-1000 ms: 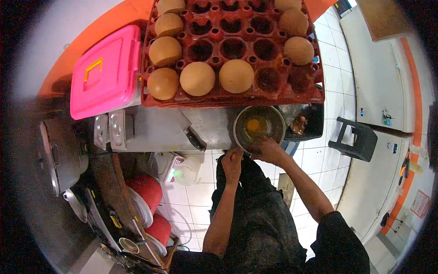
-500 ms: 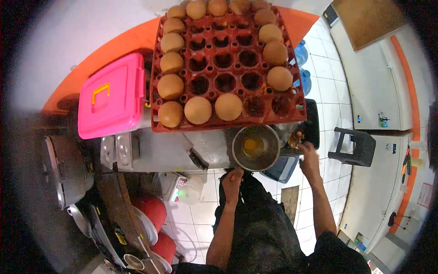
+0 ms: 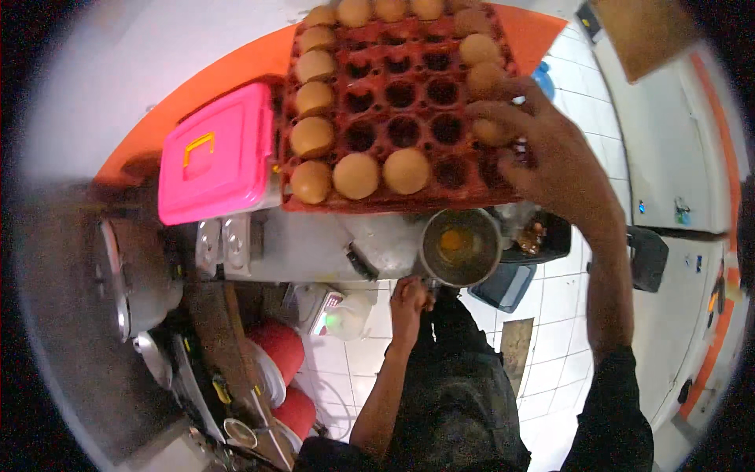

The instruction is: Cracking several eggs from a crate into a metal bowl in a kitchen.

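Note:
A metal saucepan [image 3: 432, 270] with a yolk and clear egg white [image 3: 452, 241] in it stands at the counter's front edge. Its short handle is in my closed left hand [image 3: 410, 305]. Above it, a red egg tray [image 3: 377, 153] carries brown eggs along its sides, with bare cups in the middle. Over the tray's right side, my right hand [image 3: 550, 149] curls its fingers round a brown egg [image 3: 489, 132], partly hiding it. Whether that egg has left its cup I cannot tell.
A pink lidded box [image 3: 216, 157] sits left of the tray. On the steel counter [image 3: 307, 248] lies a dark-handled knife [image 3: 360, 261]. Eggshells [image 3: 533, 237] lie in a black bin [image 3: 557, 240] right of the saucepan. A digital scale [image 3: 314, 309] is lower left; a dark stool [image 3: 650, 259] stands right.
My right hand has moved up from beside the eggshells to an egg on the tray's right side. My left hand stays at the saucepan handle. The whole view has shifted slightly.

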Available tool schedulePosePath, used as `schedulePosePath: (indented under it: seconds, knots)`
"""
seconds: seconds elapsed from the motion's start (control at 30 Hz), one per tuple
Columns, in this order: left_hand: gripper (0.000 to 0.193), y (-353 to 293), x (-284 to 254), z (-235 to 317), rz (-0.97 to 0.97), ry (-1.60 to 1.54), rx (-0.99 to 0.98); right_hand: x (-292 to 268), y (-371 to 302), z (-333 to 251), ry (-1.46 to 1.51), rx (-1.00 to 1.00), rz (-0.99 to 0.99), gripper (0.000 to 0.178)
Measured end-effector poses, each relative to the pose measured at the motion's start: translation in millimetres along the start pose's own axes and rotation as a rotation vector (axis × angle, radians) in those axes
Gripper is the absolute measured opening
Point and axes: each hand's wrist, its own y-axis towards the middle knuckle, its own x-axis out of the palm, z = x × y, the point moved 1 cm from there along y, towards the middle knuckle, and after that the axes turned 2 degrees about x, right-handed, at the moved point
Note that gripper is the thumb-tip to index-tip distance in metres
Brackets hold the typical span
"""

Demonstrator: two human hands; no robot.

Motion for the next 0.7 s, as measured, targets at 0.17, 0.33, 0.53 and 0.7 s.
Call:
schedulePosePath:
  seconds: [0.17,0.33,0.53,0.7]
  knots:
    - [0.033,5,30,-10,-0.131,-0.033,0.035,-9,-3,13,-0.074,0.038,0.032,0.043]
    - [0.021,9,35,-16,-0.156,-0.042,-0.011,13,-65,55,0.637,0.234,0.746,0.034]
    - [0.021,39,55,-23,-0.138,0.015,0.023,164,-225,98,0.328,0.885,0.704,0.050]
    - [0.030,43,69,-31,-0.040,0.270,0.022,241,-229,29,0.670,0.904,0.444,0.048]
